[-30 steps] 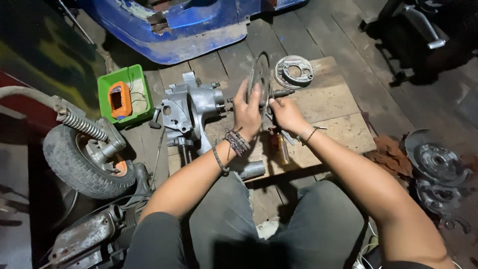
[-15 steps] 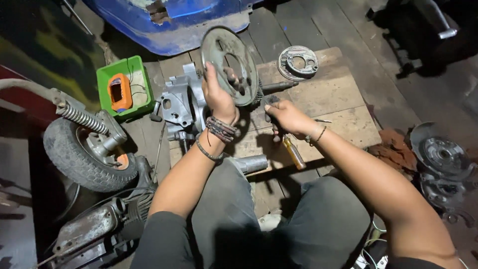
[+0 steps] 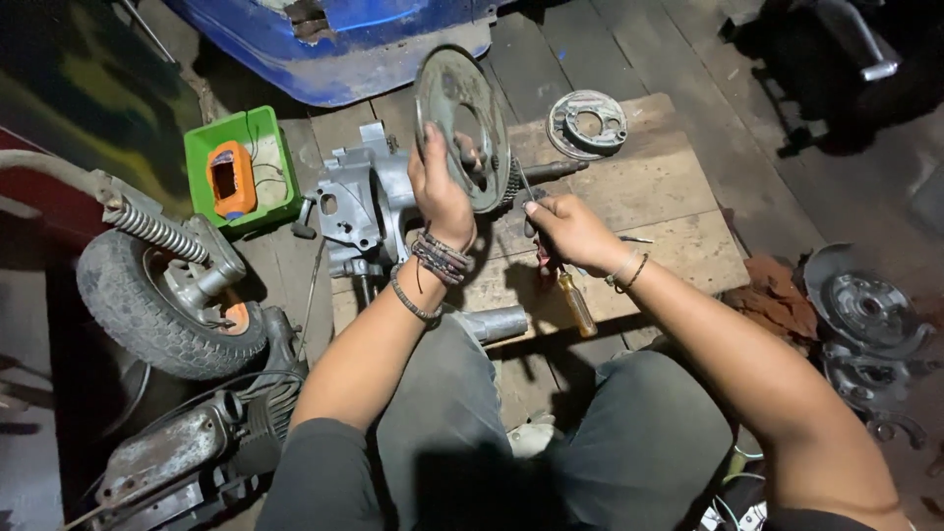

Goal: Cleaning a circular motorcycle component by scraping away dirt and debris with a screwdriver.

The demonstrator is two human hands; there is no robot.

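Note:
My left hand (image 3: 440, 192) holds a round grey metal plate (image 3: 462, 123) upright by its lower edge, lifted over a grey engine casing (image 3: 359, 206) that lies on a wooden board (image 3: 649, 202). My right hand (image 3: 565, 228) grips a thin tool whose metal tip points up towards the plate. A screwdriver with an amber handle (image 3: 575, 303) lies on the board just below that hand. Bracelets circle both wrists.
A second round metal plate (image 3: 588, 123) lies at the board's far edge. To the left, a green tray (image 3: 202, 157) holds an orange meter (image 3: 230, 179). A small wheel with a spring shock (image 3: 162, 295) stands at left, more metal parts (image 3: 865, 315) at right, a blue body panel (image 3: 334, 49) ahead.
My left hand has lifted the round plate off the casing and tilted it upright. My right hand has stayed by the shaft with its tool. The view has shifted slightly.

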